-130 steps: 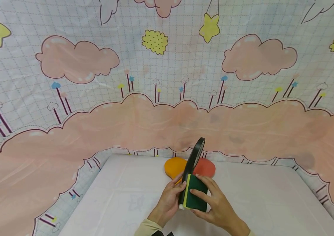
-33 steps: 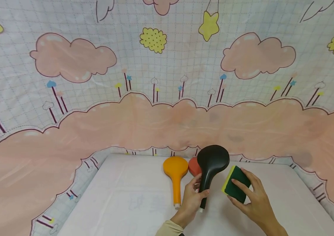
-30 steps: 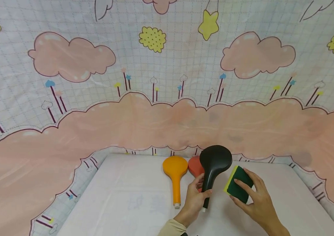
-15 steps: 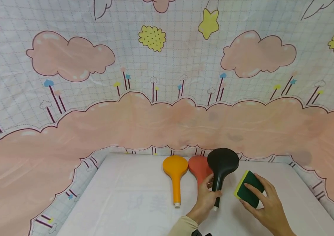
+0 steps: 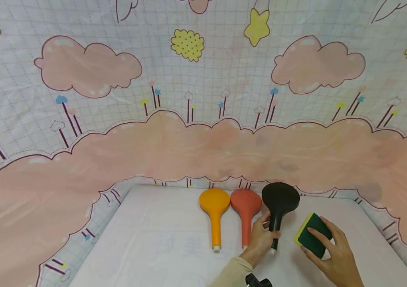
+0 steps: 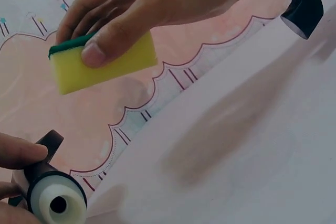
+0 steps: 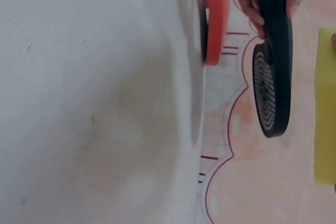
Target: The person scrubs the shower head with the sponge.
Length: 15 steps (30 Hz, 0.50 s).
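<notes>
My left hand [image 5: 262, 239] grips the handle of a black shower head [image 5: 280, 198], its smooth back facing up in the head view. The right wrist view shows its dotted spray face [image 7: 264, 90] and room between it and the table. In the left wrist view, the white threaded end [image 6: 60, 203] of the handle points at the camera. To the right, my right hand [image 5: 338, 255] pinches a green-and-yellow scouring sponge [image 5: 315, 235] between thumb and fingers, apart from the shower head. The sponge's yellow side [image 6: 105, 69] shows in the left wrist view.
An orange shower head [image 5: 215, 207] and a red shower head [image 5: 246, 207] lie side by side on the white table [image 5: 146, 239], handles toward me. Behind the table hangs a patterned cloth [image 5: 203, 151] with pink clouds.
The black shower head has turned from edge-on to back-up and moved right, uncovering the red one. The sponge, earlier against the black shower head, has moved away to the right.
</notes>
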{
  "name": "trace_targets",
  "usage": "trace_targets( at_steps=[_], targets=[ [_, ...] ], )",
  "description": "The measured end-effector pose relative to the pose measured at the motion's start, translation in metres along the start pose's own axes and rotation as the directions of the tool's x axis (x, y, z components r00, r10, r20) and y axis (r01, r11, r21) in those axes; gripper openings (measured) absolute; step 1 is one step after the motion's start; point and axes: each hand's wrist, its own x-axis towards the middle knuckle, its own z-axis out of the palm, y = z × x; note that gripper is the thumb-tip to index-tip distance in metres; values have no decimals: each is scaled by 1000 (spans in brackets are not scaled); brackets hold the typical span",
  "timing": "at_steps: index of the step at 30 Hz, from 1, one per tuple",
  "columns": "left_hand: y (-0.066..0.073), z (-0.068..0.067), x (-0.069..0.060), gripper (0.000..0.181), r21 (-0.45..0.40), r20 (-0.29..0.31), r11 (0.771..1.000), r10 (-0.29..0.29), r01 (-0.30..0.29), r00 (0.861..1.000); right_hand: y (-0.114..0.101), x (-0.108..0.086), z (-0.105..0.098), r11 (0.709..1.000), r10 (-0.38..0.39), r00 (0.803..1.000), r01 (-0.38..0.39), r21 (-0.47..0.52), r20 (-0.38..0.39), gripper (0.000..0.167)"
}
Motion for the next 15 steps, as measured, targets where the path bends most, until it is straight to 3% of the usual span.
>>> trace_targets(
  at_steps=[7, 15],
  targets=[
    [-9, 10, 5, 67, -16, -10, 1000, -1, 1, 1000, 4, -7, 0, 1000, 11, 1000, -11, 4, -4, 58],
    [-24, 21, 8, 71, 16, -46, 1000, -8, 9, 999, 5, -13, -5, 993, 105, 994, -103, -53, 39, 65]
  ],
)
